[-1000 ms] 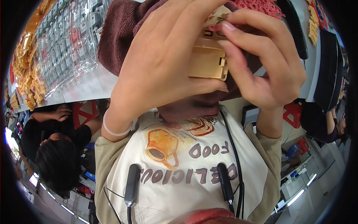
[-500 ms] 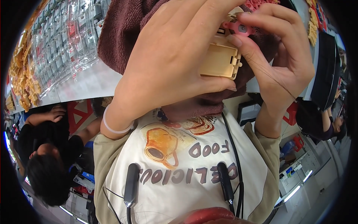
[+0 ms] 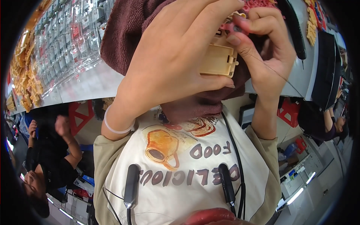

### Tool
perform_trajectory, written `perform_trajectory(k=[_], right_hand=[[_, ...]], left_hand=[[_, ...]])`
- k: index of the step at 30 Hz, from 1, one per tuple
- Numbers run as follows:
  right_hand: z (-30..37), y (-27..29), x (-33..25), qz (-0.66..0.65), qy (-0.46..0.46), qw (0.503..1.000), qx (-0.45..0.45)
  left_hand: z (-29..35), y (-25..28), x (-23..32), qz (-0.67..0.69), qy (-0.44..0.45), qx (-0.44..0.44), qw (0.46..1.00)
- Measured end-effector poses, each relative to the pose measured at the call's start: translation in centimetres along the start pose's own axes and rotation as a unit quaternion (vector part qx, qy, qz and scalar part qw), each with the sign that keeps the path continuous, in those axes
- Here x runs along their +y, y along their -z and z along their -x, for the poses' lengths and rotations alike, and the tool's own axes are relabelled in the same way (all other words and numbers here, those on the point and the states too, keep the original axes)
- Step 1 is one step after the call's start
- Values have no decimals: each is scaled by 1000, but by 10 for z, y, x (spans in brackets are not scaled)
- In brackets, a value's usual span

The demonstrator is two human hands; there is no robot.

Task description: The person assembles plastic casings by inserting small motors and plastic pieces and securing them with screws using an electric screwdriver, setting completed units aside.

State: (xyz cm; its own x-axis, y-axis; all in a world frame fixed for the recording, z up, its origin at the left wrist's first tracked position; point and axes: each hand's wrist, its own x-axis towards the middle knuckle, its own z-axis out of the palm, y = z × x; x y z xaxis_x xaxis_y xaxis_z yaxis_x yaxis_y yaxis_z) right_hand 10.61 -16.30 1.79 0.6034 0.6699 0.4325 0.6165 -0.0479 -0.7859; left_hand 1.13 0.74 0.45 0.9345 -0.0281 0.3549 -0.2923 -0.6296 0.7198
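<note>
My left hand [image 3: 168,56] is closed around a cream plastic housing [image 3: 216,62], a shallow open shell with small tabs on its right edge. The thumb runs along its lower edge, while the fingers cover its upper left part. At the shell's upper end, my right hand [image 3: 268,56] pinches a small pink plastic part [image 3: 229,27] between thumb and forefinger. That part meets the housing there, though the fingertips hide most of it and I cannot tell whether it is seated. Beneath both hands lies a bunched maroon towel [image 3: 125,37].
Clear plastic trays [image 3: 71,48] of grey parts and a heap of yellow plastic pieces [image 3: 28,82] cover the bench's left. Pink parts [image 3: 258,4] are piled beyond my hands. At right are a long black object [image 3: 296,30] and a black panel [image 3: 326,67]. A co-worker [image 3: 52,161] is at left.
My right hand has shifted left with the pink part, closer to the housing, and covers more of it. The housing has moved slightly left. The co-worker at left has raised a hand.
</note>
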Motion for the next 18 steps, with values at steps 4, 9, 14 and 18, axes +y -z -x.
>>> perform_trajectory(k=[4, 9, 14, 18], right_hand=[[1, 26, 2, 68, 63, 990, 107], [3, 126, 66, 410, -28, 905, 111], [1, 130, 72, 448, -116, 886, 23], [-10, 138, 79, 571, -8, 821, 18]], left_hand=[[2, 6, 6, -15, -6, -7, 1000], [1, 11, 14, -29, -13, -14, 999], [-11, 18, 18, -34, -43, 4, 998], [-11, 13, 25, -20, -16, 59, 998]])
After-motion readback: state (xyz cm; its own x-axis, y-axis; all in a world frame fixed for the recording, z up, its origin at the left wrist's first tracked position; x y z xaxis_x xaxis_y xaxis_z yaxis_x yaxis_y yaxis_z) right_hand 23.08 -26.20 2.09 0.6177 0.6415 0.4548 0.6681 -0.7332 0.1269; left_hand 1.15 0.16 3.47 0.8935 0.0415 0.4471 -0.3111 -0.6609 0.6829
